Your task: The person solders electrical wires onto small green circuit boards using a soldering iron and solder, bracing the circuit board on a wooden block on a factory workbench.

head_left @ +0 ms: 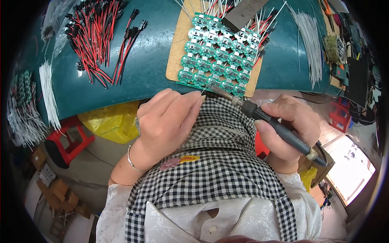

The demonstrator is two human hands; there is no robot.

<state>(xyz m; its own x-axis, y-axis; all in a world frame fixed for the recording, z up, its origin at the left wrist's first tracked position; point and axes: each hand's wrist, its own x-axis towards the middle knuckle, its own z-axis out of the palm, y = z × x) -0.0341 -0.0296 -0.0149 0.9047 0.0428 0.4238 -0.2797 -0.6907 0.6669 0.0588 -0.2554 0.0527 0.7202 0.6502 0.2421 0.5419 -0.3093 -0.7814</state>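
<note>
My right hand [292, 123] is wrapped round the dark handle of a soldering iron [265, 116]. Its metal tip points up and left, reaching the near edge of a panel of green circuit boards [219, 52]. Between thumb and fingers, my left hand [164, 117] pinches a thin wire [204, 92] close to that same edge; most of the wire is hidden by the fingers. The panel lies on a tan backing board [174, 65], and a dark rectangular bar [243, 15] rests across its far side. White and red-black wires stick out beyond the boards.
Bundled red-black wires with black connectors [93, 36] lie on the green table [150, 44] at left. White wires form bundles at the left [48, 95] and right [310, 44]. Finished-looking boards with wires [24, 105] hang at far left. Below stands a red stool [69, 141] beside a yellow bag [113, 123].
</note>
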